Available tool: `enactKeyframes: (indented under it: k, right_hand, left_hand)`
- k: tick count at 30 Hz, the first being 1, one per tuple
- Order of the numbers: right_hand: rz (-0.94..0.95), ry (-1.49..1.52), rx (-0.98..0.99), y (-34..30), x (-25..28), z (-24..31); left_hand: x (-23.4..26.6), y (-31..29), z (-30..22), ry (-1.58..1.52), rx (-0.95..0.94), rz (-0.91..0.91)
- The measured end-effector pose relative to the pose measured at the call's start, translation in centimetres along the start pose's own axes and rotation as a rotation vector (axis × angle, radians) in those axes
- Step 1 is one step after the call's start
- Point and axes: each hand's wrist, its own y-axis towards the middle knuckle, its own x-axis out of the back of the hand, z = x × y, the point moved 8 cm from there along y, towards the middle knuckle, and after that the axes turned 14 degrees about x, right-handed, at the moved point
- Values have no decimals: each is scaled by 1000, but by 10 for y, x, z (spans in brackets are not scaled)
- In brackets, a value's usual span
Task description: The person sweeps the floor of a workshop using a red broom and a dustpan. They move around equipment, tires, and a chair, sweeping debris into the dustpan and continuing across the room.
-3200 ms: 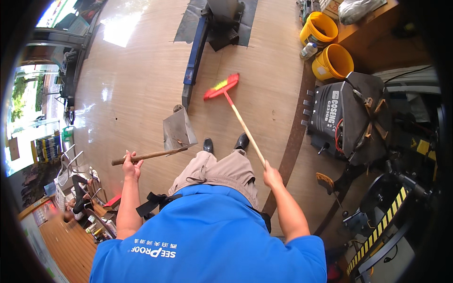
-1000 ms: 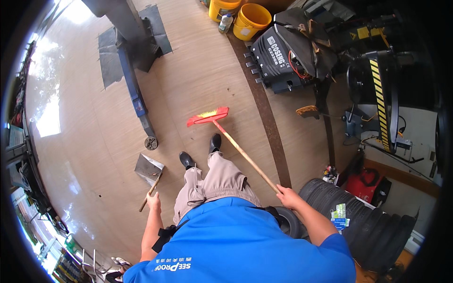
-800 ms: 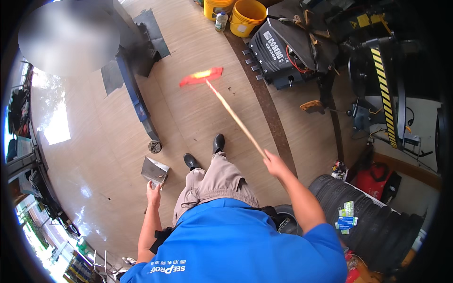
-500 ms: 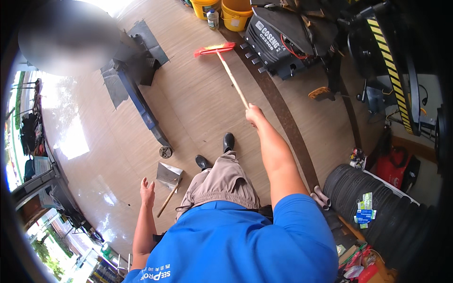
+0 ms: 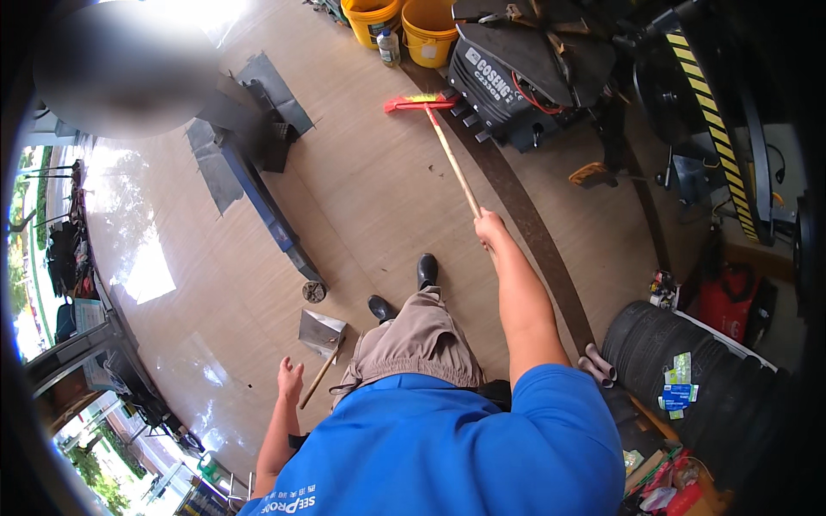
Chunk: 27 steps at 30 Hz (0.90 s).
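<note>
We have our right grip (image 5: 490, 227) wrapped around the wooden stick of a broom (image 5: 450, 159), ahead and to the right of the metal dustpan (image 5: 320, 330). The broom's red head (image 5: 422, 104), with yellow bristles, is well beyond the dustpan on its right, close to a black machine (image 5: 490, 86); from this height we cannot be sure whether the two touch. Our left grip (image 5: 291, 378) is empty, its fingers loosely spread, just to the near left of the dustpan and apart from its wooden handle (image 5: 322, 374). The dustpan itself sits on the tan floor (image 5: 361, 206), its handle slanting back toward us. Just past the dustpan, a round pad (image 5: 314, 291) ends a long blue arm (image 5: 258, 196) that runs away to the left. Our dark shoes (image 5: 428, 270) stand to the right of the dustpan. Far ahead and right of it, two yellow buckets (image 5: 428, 39) stand with a clear bottle (image 5: 389, 49) beside them. Well to the right of the dustpan lies a row of black tyres (image 5: 667, 344), and a dark floor strip (image 5: 520, 206) curves between the dustpan and those tyres.
</note>
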Motion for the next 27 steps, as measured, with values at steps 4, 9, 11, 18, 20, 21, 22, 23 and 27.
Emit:
enactKeyframes:
  k: [4,9,11,18,20,21,22,23,27]
  right_hand:
    - [73,-11,87,-11,-20,-22]
    - [129,24,-3,-111,-6,-47]
    - [109,-41,-43,-136,5,-46]
    - [31,96,-62,-75,-23,-48]
    - [64,43,-38,-85,-36,-61]
    - [83,67,-51,-99,-37,-72]
    - [91,57,-55,-117,-32,-70]
    - [101,45,-60,-137,-25,-66]
    - [-92,-96,190,-100,-7,-118]
  left_hand:
    - [5,0,-27,-165,-92,35]
    - [-17,-18,-26,-215,-91,81]
    - [-28,-30,-23,-184,-41,102]
    - [-14,16,33,102,-21,23]
    - [-6,12,21,-41,31,80]
    - [-1,9,12,-92,17,77]
    - [4,7,5,-151,6,69]
    - [7,6,-1,-170,-16,80]
    - [-4,7,-29,-109,-100,97]
